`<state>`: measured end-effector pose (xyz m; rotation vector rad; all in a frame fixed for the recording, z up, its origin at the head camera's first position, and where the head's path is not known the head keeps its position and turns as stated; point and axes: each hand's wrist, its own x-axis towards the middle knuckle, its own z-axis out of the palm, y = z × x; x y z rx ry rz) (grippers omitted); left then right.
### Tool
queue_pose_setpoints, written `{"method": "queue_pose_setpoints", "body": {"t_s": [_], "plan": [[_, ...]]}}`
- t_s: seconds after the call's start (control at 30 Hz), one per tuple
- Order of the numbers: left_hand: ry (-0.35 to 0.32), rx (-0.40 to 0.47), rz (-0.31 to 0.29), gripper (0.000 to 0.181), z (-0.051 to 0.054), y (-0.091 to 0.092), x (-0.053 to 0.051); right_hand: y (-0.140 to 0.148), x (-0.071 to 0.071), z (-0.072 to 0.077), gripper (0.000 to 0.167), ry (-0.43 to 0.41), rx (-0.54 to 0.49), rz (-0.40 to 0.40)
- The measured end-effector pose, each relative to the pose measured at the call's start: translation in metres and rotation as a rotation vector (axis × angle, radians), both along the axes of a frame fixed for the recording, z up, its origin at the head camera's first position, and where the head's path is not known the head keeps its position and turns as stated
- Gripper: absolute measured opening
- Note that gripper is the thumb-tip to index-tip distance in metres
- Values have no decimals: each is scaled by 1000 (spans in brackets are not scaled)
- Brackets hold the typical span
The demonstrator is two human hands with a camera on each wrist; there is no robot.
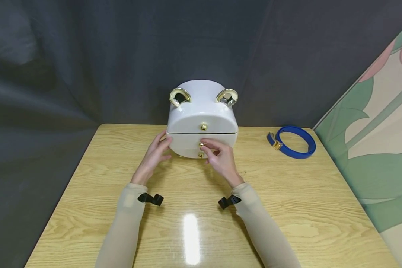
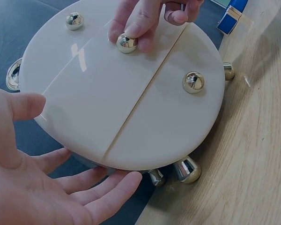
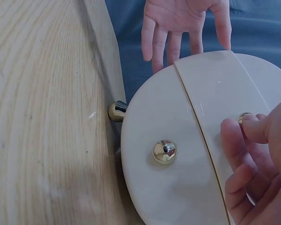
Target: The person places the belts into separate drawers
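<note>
A glossy white box (image 1: 202, 100) with a rounded front stands at the table's far edge. Two gold ring-shaped ears top it. Seams divide its front into three sections, with an upper knob (image 1: 203, 127), a middle knob (image 2: 127, 43) and a lower knob (image 3: 165, 152), all gold. My right hand (image 1: 221, 156) pinches the middle knob between thumb and fingers. My left hand (image 1: 152, 156) is at the box's left side, fingers spread and extended; in the left wrist view its fingertips reach the rim. Gold feet (image 2: 187, 170) show beneath the box.
To the right of the box lies a coiled blue belt (image 1: 301, 154) with a gold buckle (image 1: 277, 146). Everything sits on a light wooden table (image 1: 274, 208). A dark curtain (image 1: 137, 67) hangs behind, and a flower-patterned panel (image 1: 382, 149) borders the right side.
</note>
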<state>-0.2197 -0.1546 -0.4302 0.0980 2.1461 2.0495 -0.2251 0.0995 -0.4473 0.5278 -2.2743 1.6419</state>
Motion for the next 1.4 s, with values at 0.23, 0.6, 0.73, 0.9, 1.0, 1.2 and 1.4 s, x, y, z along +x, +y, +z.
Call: {"method": "queue_pose_setpoints", "body": {"t_s": [0.23,0.6,0.73,0.9,1.0,1.2,1.4], "plan": [[4,2,2,72,-1,-1,-1,-1,-2,-3,23,0,-17,-8],[-8,8,6,72,-1,0,0,-1,-2,-5,23,13,-6,-25],[-16,7,11,72,-3,-1,-1,-2,-2,-4,23,18,-17,-33],[-17,1,13,70,-4,-2,-3,-2,-3,-5,23,35,-47,-31],[-15,-1,8,70,-4,-3,-3,-3,-4,-6,23,40,-59,-30],[-19,-8,10,70,-5,-3,-4,-1,-5,-9,20,-5,-96,-8],[-27,-14,17,69,-5,-3,-4,7,-8,-10,14,-74,-76,42]]}}
